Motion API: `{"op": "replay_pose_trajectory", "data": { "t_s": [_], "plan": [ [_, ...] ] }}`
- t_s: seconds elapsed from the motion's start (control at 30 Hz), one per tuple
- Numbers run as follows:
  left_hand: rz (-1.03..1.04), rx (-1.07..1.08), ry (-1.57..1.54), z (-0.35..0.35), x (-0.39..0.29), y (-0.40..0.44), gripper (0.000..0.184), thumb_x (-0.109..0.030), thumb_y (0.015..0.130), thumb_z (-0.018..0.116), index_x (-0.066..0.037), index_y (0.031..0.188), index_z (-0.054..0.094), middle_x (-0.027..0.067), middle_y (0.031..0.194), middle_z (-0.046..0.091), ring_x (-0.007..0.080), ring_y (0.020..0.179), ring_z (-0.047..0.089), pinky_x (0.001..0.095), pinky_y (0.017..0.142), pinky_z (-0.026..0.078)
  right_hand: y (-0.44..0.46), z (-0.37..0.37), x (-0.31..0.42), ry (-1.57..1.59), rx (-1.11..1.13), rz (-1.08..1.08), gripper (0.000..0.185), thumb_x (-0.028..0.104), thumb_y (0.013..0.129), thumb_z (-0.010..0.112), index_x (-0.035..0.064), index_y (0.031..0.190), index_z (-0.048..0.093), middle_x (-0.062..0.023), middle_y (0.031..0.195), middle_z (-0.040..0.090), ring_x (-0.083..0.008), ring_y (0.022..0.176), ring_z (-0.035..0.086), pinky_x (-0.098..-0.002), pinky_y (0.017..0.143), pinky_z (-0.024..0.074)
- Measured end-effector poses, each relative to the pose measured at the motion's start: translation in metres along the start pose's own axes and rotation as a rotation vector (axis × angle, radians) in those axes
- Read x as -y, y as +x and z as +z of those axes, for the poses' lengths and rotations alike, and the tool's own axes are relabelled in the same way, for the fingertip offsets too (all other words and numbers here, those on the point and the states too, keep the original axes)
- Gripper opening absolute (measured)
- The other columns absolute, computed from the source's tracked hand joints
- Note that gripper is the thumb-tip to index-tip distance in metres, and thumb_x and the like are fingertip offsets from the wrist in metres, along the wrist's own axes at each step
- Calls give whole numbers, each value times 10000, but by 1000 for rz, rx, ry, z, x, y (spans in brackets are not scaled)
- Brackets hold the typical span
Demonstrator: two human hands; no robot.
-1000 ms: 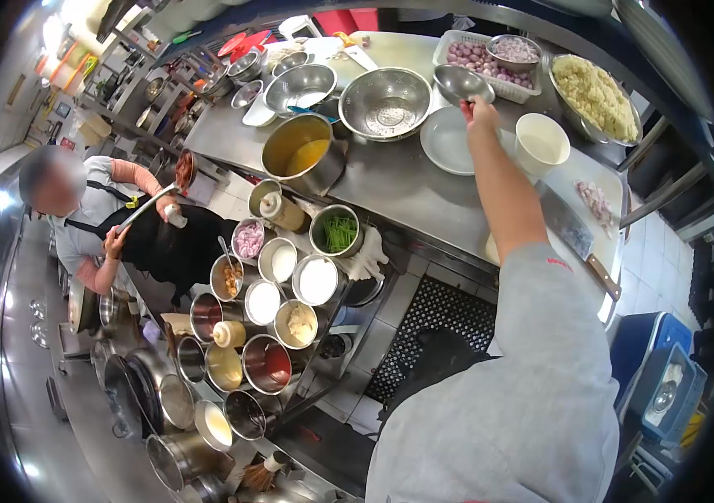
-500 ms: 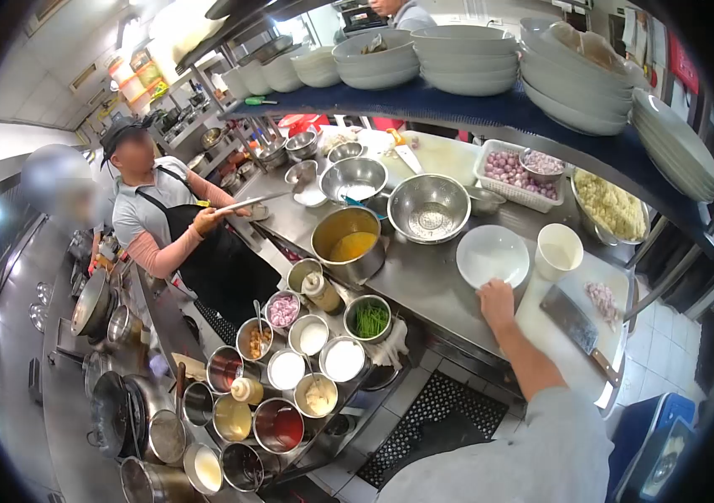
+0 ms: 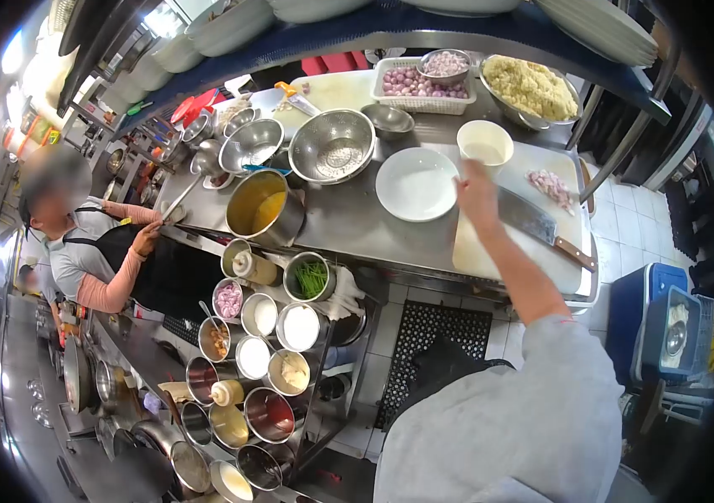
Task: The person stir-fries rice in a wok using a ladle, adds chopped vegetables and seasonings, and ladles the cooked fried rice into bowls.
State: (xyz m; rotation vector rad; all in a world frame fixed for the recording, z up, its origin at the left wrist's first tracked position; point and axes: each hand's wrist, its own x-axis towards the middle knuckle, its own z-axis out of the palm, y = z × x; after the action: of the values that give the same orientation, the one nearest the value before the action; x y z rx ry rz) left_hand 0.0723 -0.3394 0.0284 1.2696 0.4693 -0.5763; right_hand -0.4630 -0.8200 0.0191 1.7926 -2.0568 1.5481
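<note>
One long steel worktop is lined with kitchenware, and a pale cutting board is laid toward its right end. Beside the board, the wide white bowl is set upright on the steel. Beyond it, a small steel bowl, held aloft a second ago, is now rested near the colander. The right hand is shifted from the white bowl's near rim to its right side, close to the white tub; by this, the bowl seems to be let go. The grip is blurred: whether it is spread, closed or set on a rim cannot be told. No left hand is seen. On the board, a broad knife is laid near chopped onion.
</note>
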Motion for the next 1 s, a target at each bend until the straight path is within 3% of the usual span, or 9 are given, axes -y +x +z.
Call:
{"op": "replay_pose_trajectory", "data": {
  "t_s": [0.03, 0.13, 0.23, 0.43, 0.57, 0.67, 0.83, 0.93, 1.0],
  "plan": [
    [7, -9, 11, -1, -1, 0, 480, -591, 729, 529, -148, 912, 560, 53, 753, 573, 203, 623, 559, 279, 493, 458, 9, -12, -11, -85, -44, 24, 269, 171, 783, 617, 35, 1007, 559, -160, 964, 563, -331, 953, 551, -423, 755, 466],
    [14, -30, 31, -7, -5, 0, 482, -602, 729, 520, -154, 901, 560, 48, 741, 571, 198, 612, 557, 274, 482, 455, 22, -29, -57, -376, 259, 29, 147, 109, 805, 571, 47, 938, 554, -146, 925, 566, -356, 843, 576, -438, 686, 472],
    [22, -62, 47, -12, -9, 0, 484, -613, 730, 511, -159, 891, 559, 43, 729, 568, 194, 600, 555, 269, 471, 451, 16, -47, -57, -209, 66, -163, 81, 86, 824, 534, 51, 897, 540, -129, 889, 566, -367, 743, 582, -440, 644, 475],
    [44, -136, 64, -33, -19, -4, 490, -636, 731, 493, -171, 870, 558, 33, 704, 563, 185, 578, 550, 259, 448, 444, -33, -80, -31, -287, 255, -128, 62, 97, 837, 530, 70, 890, 546, -103, 862, 558, -344, 723, 588, -425, 605, 480],
    [73, -240, 30, -78, -32, -8, 494, -650, 732, 482, -178, 857, 557, 26, 688, 560, 179, 563, 547, 252, 434, 439, -38, -87, -35, -278, 214, -151, 221, 78, 805, 562, 108, 1024, 560, -111, 961, 565, -338, 732, 595, -423, 591, 485],
    [109, -413, -110, -163, -40, -30, 498, -661, 733, 473, -184, 846, 556, 21, 676, 558, 174, 552, 544, 247, 422, 436, -37, -96, 7, -155, 148, -171, 415, 21, 770, 558, 129, 1169, 527, -135, 1045, 556, -307, 758, 597, -376, 556, 490],
    [151, -681, -385, -326, -29, -86, 506, -680, 734, 458, -193, 829, 555, 13, 656, 554, 167, 533, 540, 238, 404, 430, -74, -11, 73, 252, 637, -45, 330, 13, 768, 564, 43, 1096, 568, -115, 1004, 611, -172, 780, 604, -270, 622, 486],
    [138, -714, -498, -385, -22, -92, 511, -691, 734, 449, -199, 819, 554, 7, 644, 551, 163, 522, 538, 233, 393, 426, -137, 71, 173, 710, 1049, -45, 188, 70, 790, 604, -7, 962, 616, -87, 818, 648, -131, 731, 610, -255, 660, 479],
    [142, -624, -531, -356, -26, -103, 505, -694, 755, 414, -197, 767, 506, 11, 589, 507, 153, 444, 468, 233, 340, 339, -176, 98, 264, 850, 1168, -362, 206, 75, 773, 625, -10, 961, 623, -96, 847, 647, -162, 769, 624, -263, 680, 487]
  ]
}}
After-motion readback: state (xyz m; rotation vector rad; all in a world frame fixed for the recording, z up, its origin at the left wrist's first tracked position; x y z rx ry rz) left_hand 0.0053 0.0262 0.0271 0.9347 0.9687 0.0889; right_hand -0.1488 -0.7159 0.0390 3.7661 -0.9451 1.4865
